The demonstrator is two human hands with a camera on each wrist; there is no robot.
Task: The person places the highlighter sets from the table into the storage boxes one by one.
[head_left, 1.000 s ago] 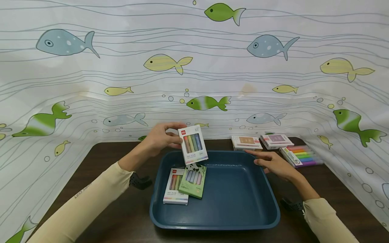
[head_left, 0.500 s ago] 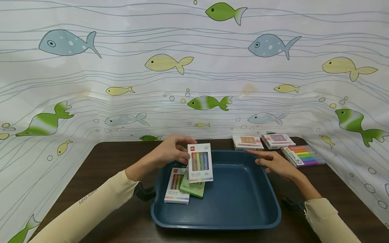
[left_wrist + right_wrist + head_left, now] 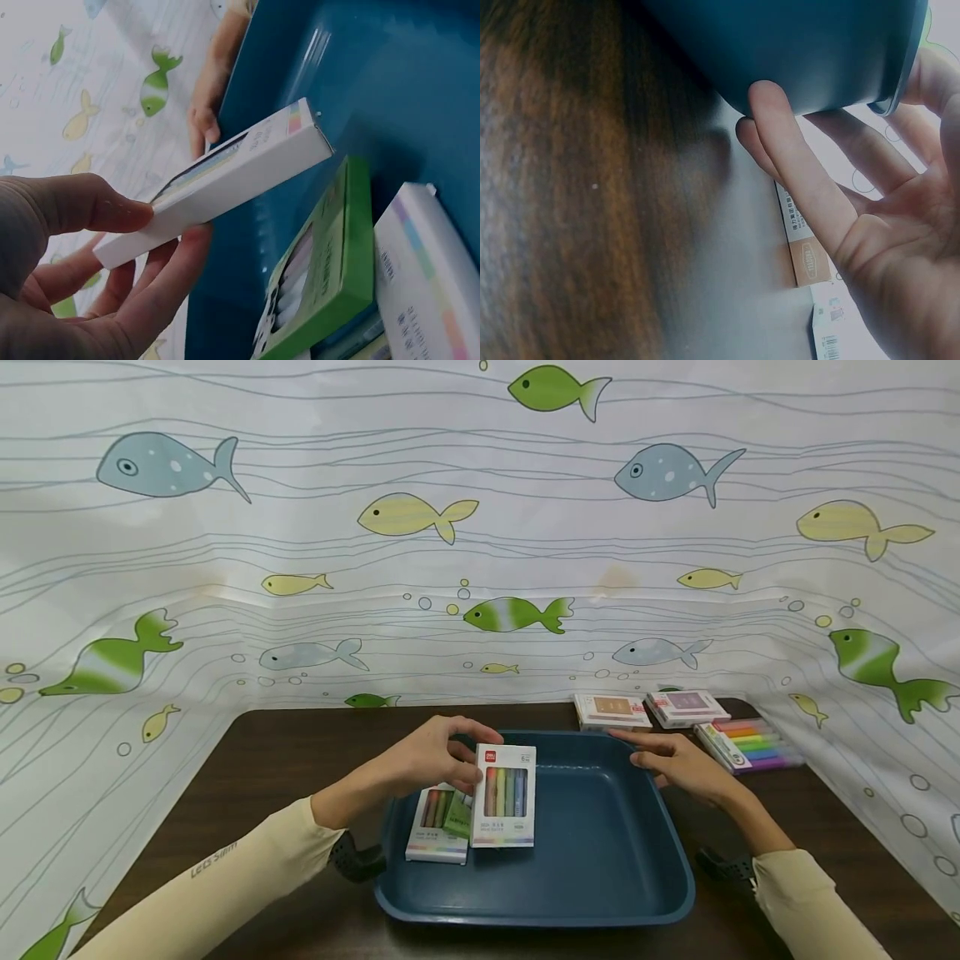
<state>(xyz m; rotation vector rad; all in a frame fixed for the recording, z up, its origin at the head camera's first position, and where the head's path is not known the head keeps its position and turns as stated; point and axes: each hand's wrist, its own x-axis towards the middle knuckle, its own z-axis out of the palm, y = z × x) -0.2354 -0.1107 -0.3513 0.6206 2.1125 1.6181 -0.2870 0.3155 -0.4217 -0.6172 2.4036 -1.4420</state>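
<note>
Glossy blue tray point(image 3: 585, 917) holds flat white carton point(image 3: 433, 847), green carton point(image 3: 458, 818) seemingly overlapping it | Left hand point(image 3: 438, 758) pinches windowed cardboard box point(image 3: 504, 796) above tray | Right hand point(image 3: 684, 768), fingers extended, touches tray's corner

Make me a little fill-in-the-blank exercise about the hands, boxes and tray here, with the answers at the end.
1. The left hand holds a box that is mostly ____.
2. The tray, touched by the right hand, is ____ in colour.
3. Besides the held box, ____ other boxes lie in the tray.
4. In the head view, the rainbow-coloured pack lies to the ____ of the tray.

Missing words: white; blue; two; right.
</note>
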